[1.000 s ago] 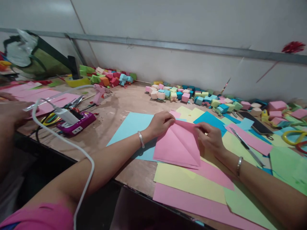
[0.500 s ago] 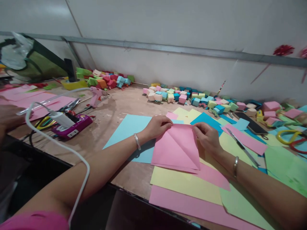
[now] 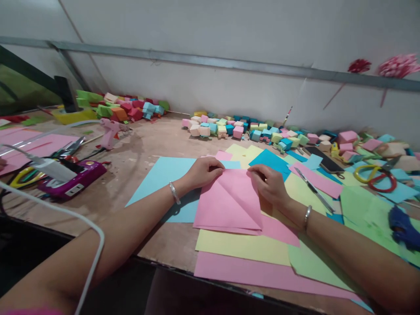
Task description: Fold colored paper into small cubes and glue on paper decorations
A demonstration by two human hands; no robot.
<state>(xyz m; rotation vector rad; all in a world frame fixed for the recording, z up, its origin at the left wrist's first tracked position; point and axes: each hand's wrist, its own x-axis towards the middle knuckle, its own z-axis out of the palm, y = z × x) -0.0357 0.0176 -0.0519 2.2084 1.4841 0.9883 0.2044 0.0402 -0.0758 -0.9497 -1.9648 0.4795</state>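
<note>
Pink paper (image 3: 226, 203) amid coloured sheets (image 3: 243, 248); scissors (image 3: 379, 174) rightward.

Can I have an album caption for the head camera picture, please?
Left hand and right hand grip the far edge of creased pink paper, colourful blocks behind.

L bangle (image 3: 174, 193) & R bangle (image 3: 307, 214) both slim, silver-col.; pink cloth (image 3: 31, 312), prob. L sleeve, mostly cut off.

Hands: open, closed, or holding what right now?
Left hand: closed, holding the pink paper near its top left corner.
Right hand: closed, holding it near the top right.
</note>
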